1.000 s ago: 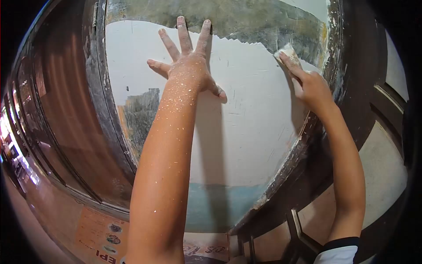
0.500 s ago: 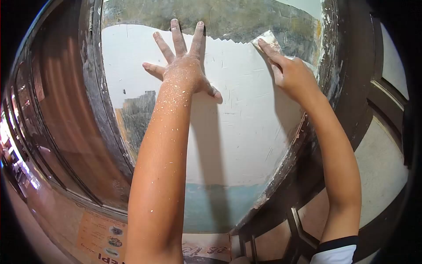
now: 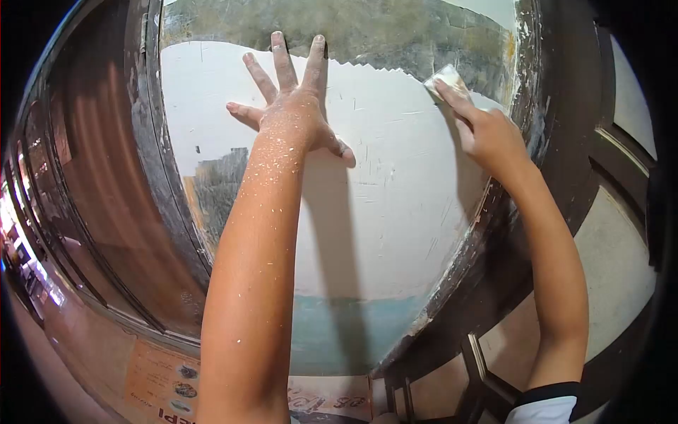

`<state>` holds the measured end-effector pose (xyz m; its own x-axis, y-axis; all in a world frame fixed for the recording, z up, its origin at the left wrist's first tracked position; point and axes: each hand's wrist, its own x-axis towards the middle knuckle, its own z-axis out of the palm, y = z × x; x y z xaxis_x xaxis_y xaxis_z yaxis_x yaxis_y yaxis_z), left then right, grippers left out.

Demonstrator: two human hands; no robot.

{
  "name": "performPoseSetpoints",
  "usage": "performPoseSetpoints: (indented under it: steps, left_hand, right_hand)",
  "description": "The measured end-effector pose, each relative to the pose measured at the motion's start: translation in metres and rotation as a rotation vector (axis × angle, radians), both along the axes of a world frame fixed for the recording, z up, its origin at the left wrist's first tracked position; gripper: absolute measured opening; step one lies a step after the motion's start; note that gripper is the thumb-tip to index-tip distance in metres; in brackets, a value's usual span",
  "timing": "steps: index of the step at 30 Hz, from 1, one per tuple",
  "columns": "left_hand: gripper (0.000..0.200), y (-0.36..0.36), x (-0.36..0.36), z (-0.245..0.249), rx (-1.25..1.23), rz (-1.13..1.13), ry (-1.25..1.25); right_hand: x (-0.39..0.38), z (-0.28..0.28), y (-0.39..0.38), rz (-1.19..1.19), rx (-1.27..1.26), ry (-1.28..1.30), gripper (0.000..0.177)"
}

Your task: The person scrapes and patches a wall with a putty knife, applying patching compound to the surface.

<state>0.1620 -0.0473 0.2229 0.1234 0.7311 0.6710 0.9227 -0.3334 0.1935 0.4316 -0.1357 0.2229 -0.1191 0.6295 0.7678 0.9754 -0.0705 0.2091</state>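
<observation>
My left hand lies flat with fingers spread against the white layer on the wall panel. Its longest fingertips reach over the edge onto the mottled grey surface above. White flecks dot the forearm. In my right hand is a small, flat, whitish scraper, pinched between fingers and thumb. Its blade rests at the border between the white layer and the grey surface, near the right side. A jagged edge in the white runs leftward from the scraper towards my left hand.
A dark, chipped frame borders the panel on the right. Brown folds behind a dark frame stand at left. Printed cardboard lies below. A grey patch and a blue-green band show on the panel.
My right hand and the scraper have moved right and slightly down along the border. The jagged white edge shows further right. My left hand stays on the panel.
</observation>
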Motion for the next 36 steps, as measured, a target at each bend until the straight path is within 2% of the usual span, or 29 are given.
performPoseSetpoints:
  steps: [2,10,16,18,20,23,30,31,32,36]
  left_hand:
    - [0.174,0.002,-0.001,-0.002,0.01,0.0,-0.007]
    - [0.182,0.002,0.001,-0.003,0.035,-0.01,-0.012]
    - [0.183,0.005,-0.001,-0.003,0.035,-0.015,-0.021]
    - [0.183,0.005,0.0,-0.005,0.044,-0.002,-0.015]
    - [0.181,0.005,-0.001,-0.004,0.045,-0.012,-0.02]
    - [0.179,0.005,-0.001,-0.004,0.041,-0.003,-0.014]
    - [0.181,0.002,0.001,-0.003,0.013,-0.012,-0.036]
    - [0.181,0.006,0.0,-0.003,0.035,-0.011,-0.032]
    - [0.181,0.009,0.0,-0.005,0.05,-0.013,-0.027]
    - [0.182,0.006,0.0,-0.006,0.052,-0.017,-0.025]
  right_hand:
    - [0.019,-0.009,0.003,-0.01,0.026,-0.007,0.064]
    - [-0.002,-0.005,0.008,-0.038,0.019,0.027,0.06]
    - [0.013,-0.011,0.006,0.071,0.068,-0.036,0.064]
    - [-0.001,-0.004,0.006,-0.088,0.0,-0.018,0.066]
    - [-0.004,-0.004,0.006,-0.112,0.001,-0.014,0.066]
    - [0.019,-0.016,0.015,0.095,0.073,-0.028,0.067]
    - [-0.011,-0.007,0.008,-0.038,0.004,0.011,0.071]
    - [0.0,-0.01,0.015,0.073,0.079,-0.052,0.072]
    - [0.002,-0.01,0.016,0.076,0.076,-0.051,0.072]
    - [-0.02,-0.003,0.013,-0.064,0.013,-0.036,0.07]
